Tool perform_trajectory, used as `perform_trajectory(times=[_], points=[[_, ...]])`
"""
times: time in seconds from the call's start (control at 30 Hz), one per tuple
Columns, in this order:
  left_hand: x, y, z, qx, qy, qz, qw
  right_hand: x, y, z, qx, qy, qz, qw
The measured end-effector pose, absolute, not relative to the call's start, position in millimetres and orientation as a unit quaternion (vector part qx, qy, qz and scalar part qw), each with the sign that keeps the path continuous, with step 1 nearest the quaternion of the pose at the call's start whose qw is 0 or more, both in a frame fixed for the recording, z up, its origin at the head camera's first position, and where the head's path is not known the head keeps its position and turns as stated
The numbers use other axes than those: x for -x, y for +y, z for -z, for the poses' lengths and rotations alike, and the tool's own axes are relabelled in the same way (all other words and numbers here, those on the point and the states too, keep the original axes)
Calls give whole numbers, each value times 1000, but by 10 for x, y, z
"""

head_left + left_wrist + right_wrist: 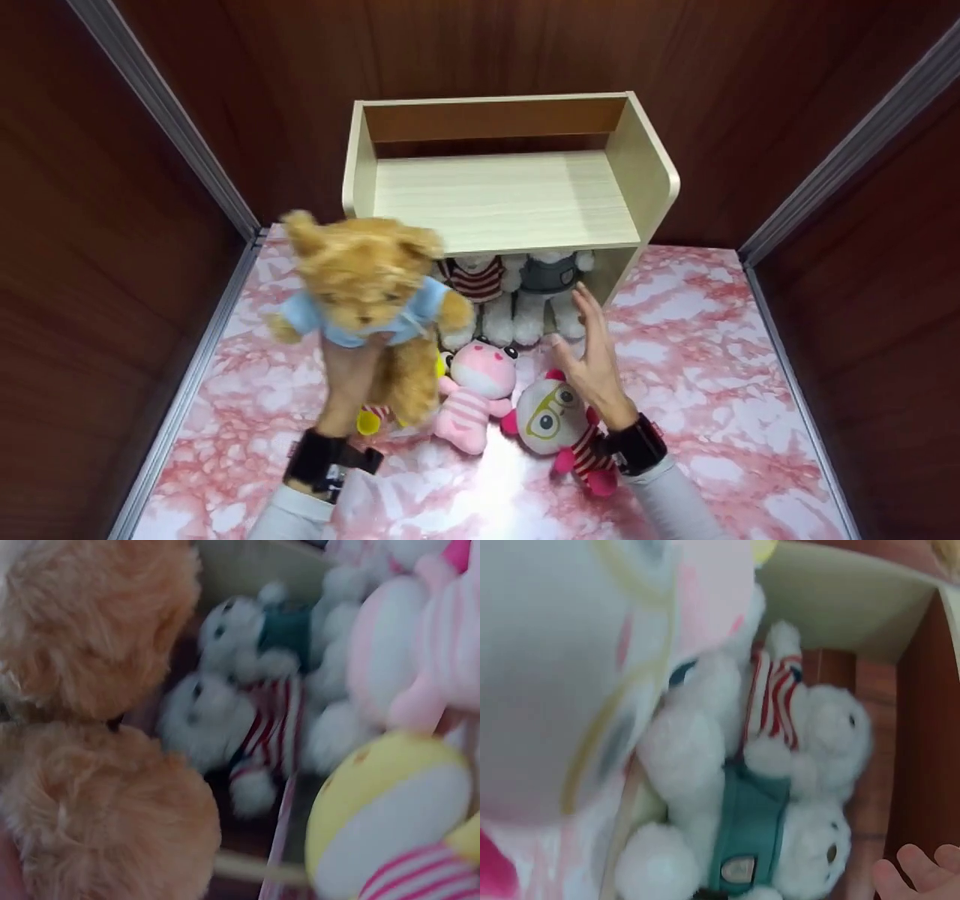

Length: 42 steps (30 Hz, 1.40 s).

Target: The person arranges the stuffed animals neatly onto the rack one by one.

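Observation:
My left hand (351, 367) grips a brown teddy bear (360, 281) in a light blue top, holding it up at the left front of the shelf unit. In the left wrist view the bear's fur (97, 630) fills the left side. My right hand (598, 367), fingers extended, is raised before the lower shelf with nothing in it. Just under it lies a panda plush (544, 420) with yellow glasses and a striped shirt. To its left is a pink striped plush (469, 412). A yellow plush (375, 795) is mostly hidden behind the teddy in the head view.
A pale wooden shelf unit (502, 195) stands against the back wall. On its lower level sit two white plush bears, one in a striped shirt (772, 701), one in a green-grey top (754, 829). Dark wood panels (877, 300) flank the pink marbled surface (705, 390).

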<state>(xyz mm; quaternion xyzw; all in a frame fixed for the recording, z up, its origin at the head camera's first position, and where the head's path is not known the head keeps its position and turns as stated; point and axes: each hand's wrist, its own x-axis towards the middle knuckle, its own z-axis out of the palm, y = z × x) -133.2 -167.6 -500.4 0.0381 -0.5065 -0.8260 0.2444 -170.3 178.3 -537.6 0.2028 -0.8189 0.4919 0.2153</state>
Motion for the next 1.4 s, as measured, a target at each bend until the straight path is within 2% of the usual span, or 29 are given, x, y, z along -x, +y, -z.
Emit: perform_trajectory(times=[0.07,0.2,0.33,0.47,0.6,0.83,1.03,1.13,1.4], points=[[1325,-1539,5018,-26,-538,811,226,1679,1724,5383,-208,-814,-503,203],[1337,-1309,5083,-12,-684,689,239,1661,1614,5378,-231,-786,-547,173],[1375,-1108,5193,15,-711,667,223,1667,1488,5333,-264,-771,-569,105],[1459,-973,5334,33,-704,683,191,1671,1344,5319,-241,-761,-602,22],[1548,-890,5449,38,-685,708,167,1670,1211,5379,-199,-737,-645,-17],[1588,-790,5509,73,-693,704,134,1660,1074,5375,-163,-725,-669,-2],[1552,-874,5506,106,-692,714,26,1600,1063,5158,-179,-697,-694,27],[1525,-930,5502,95,-708,699,-12,1628,1080,5212,-175,-690,-701,41],[1517,-988,5506,66,-716,694,-41,1667,1142,5444,-70,-762,-643,-15]])
